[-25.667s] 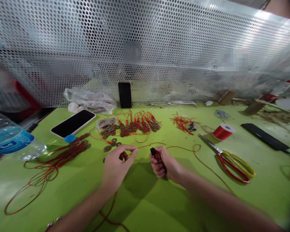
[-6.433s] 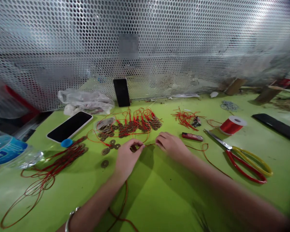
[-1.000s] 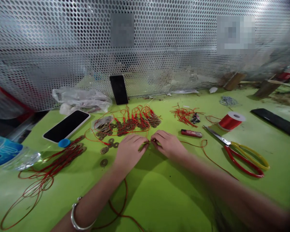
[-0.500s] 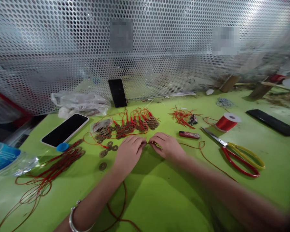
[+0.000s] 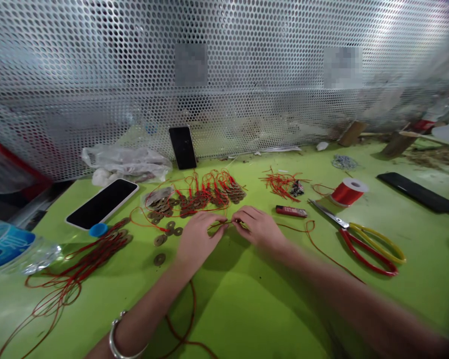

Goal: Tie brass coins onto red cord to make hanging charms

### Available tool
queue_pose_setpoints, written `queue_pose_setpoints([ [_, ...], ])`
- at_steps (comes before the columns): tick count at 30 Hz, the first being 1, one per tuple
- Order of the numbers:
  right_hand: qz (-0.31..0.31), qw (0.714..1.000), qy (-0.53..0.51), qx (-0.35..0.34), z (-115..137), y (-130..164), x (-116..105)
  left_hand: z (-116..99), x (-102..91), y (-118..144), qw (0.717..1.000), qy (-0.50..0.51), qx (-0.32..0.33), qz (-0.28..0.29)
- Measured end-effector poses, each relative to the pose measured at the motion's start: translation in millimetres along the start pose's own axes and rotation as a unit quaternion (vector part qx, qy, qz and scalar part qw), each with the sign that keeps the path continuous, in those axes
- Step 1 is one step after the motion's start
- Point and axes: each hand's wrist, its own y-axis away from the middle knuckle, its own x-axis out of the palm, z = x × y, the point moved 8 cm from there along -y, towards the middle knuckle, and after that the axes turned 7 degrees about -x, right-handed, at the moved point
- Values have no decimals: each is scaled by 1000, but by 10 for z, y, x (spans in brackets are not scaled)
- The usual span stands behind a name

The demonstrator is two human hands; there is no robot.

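My left hand [image 5: 200, 237] and my right hand [image 5: 260, 228] meet fingertip to fingertip over the middle of the green table. Both are closed in a pinch on a thin red cord [image 5: 190, 314]. A short stretch of it shows between the fingers; one length hangs toward me below my left wrist, and another runs off to the right past my right hand. Just beyond the fingers lies a heap of round brass-coloured coins [image 5: 198, 197] with red string loops. A few loose coins [image 5: 159, 259] rest left of my left hand.
To the right lie a lighter [image 5: 291, 211], scissors [image 5: 344, 224], a red thread spool [image 5: 347, 193], string scraps [image 5: 279, 184] and a black phone-like slab [image 5: 419, 192]. Leftward are a phone [image 5: 103, 202], a blue cap [image 5: 98, 230], a bottle [image 5: 11, 244] and corded coins [image 5: 105, 252]. Behind stands a perforated metal panel [image 5: 247, 60].
The thumb and forefinger of my left hand have spread a little, showing more cord between them. My right hand stays almost in place. The whole view has shifted slightly.
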Motion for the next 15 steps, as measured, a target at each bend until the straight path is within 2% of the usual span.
queue_pose_setpoints([
  [7, -8, 1000, -29, -1, -29, 8, -61, -31, -25, -5, 1000, -13, -6, 0],
  [15, -22, 989, -132, 62, -195, 37, -149, -11, -164, -58, 999, -28, -19, -9],
])
